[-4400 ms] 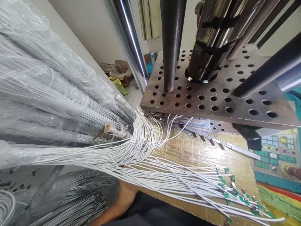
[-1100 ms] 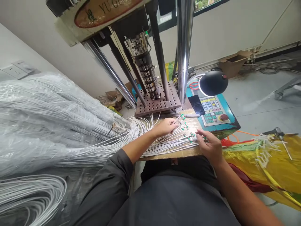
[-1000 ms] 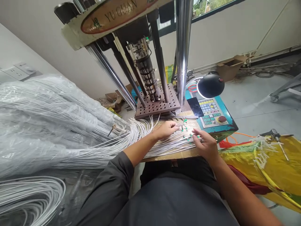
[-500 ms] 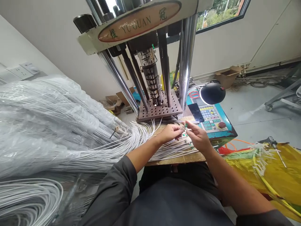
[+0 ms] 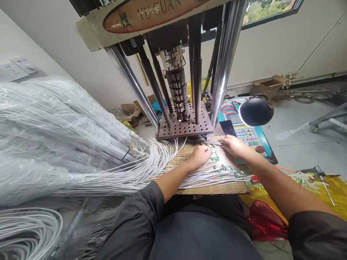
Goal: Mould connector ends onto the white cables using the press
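My left hand point(image 5: 200, 157) is closed over the board, fingertips pinching what looks like a white cable's end point(image 5: 209, 150); most of it is hidden by the fingers. My right hand point(image 5: 233, 146) lies farther back and right, its fingers closed on a slim grey metal tool point(image 5: 214, 143) that points left, below the press plate. In front of both hands, white cables point(image 5: 195, 180) lie side by side, with green-and-metal ends point(image 5: 223, 169) toward the right. The board point(image 5: 217, 188) under them is brown and worn.
A press with a perforated plate point(image 5: 187, 130) and a heated-looking barrel point(image 5: 177, 86) stands just ahead. To the right are a control panel point(image 5: 261, 139), a black lamp point(image 5: 256, 111) and red-handled scissors point(image 5: 227, 109). Plastic-wrapped cable bundles point(image 5: 54, 122) fill the left.
The hands have parted. My right hand has left the green cable end and moved back to the slim metal tool; my left hand has lowered over the board. The view has shifted.
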`<state>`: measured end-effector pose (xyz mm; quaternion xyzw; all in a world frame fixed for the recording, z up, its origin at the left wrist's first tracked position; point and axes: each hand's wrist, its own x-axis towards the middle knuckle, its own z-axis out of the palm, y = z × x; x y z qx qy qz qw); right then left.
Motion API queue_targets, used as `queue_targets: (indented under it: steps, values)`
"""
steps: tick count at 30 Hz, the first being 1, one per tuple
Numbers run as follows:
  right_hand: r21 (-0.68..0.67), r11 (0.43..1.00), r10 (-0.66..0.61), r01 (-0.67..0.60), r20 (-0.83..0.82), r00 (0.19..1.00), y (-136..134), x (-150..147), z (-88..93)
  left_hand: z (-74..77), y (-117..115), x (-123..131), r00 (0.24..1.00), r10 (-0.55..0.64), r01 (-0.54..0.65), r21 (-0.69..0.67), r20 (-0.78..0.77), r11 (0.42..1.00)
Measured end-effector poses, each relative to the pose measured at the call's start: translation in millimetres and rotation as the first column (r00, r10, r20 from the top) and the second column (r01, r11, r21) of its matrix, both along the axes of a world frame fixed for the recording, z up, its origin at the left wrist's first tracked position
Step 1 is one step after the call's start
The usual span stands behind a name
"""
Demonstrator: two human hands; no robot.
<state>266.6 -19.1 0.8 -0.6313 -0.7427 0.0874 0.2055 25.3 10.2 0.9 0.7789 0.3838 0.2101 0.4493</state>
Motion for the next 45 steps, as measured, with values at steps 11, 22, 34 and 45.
queue_targets:
  steps: [11, 22, 34, 45]
  values:
    - [-0.100, 0.987, 0.097, -0.125, -0.248, 0.964, -16.7, -31.0, -5.8, -1.0, -6.9, -20.6, 0.995, -0.096, 0.092, 0.166, 0.016, 0.982]
    - [-0.099, 0.990, 0.070, -0.097, -0.248, 0.966, -20.3, -33.5, -14.4, -13.8, -13.0, -24.1, 0.956, -0.212, 0.288, 0.499, -0.204, 0.817]
    - [-0.122, 0.983, 0.110, -0.136, -0.203, 0.973, -19.9, -24.1, -26.1, -11.2, -13.7, -17.2, 0.929, -0.137, 0.308, 0.511, -0.344, 0.803]
    - [-0.229, 0.956, 0.145, -0.181, -0.164, 0.976, -20.7, -19.7, -9.5, -2.0, -12.9, -16.6, 0.915, -0.141, 0.326, 0.487, -0.378, 0.810]
